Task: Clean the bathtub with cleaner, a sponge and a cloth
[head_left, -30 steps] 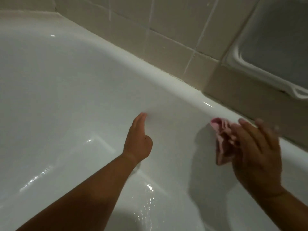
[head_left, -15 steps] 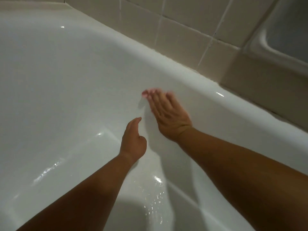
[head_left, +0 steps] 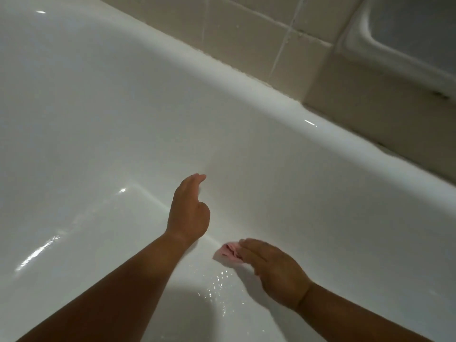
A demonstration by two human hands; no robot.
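The white bathtub (head_left: 246, 95) fills the head view, its far rim running from upper left to right. My left hand (head_left: 188, 211) rests flat against the tub's inner wall, fingers straight, holding nothing. My right hand (head_left: 271, 270) lies low on the wall near the tub's bottom edge and presses a crumpled pink cloth (head_left: 229, 250) against the surface with straight fingers. Only the cloth's left end shows past my fingertips. No cleaner bottle or sponge is in view.
Water drops glint on the tub floor (head_left: 217, 287) below my hands. Beige wall tiles (head_left: 246, 33) rise behind the rim, and a white moulded fixture (head_left: 394, 40) sits at the upper right.
My right hand has swept the cloth from high on the wall down and to the right, to the wall's base. My left hand has stayed braced on the wall.
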